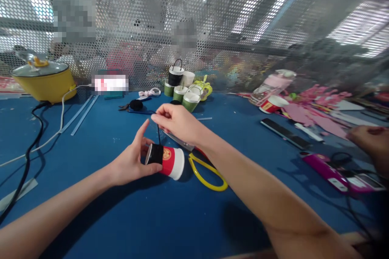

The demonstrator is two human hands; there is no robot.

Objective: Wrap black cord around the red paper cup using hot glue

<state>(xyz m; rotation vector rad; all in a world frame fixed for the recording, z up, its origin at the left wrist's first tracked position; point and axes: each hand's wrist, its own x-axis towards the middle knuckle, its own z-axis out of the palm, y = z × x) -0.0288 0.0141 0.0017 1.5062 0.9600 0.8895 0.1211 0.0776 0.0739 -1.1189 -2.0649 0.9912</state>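
Note:
A paper cup (172, 162) lies on its side, white at one end, red with a gold mark in the middle, wrapped in black at the other. My left hand (135, 160) grips its black part, thumb along the near side and index finger raised. Above it, my right hand (173, 119) pinches a black cord (158, 134) that runs taut down to the black wrap. Scissors with yellow handles (209, 182) lie partly under my right forearm. A ball of black yarn (136, 105) rests beside small pliers (124, 107) farther back.
Small green, black and white cups (184, 94) stand at the back. A yellow pot (45, 81) and cables are on the left. To the right are a phone (285, 132), a purple power strip (326, 172), pink material (313, 119), and another person's hand (369, 139).

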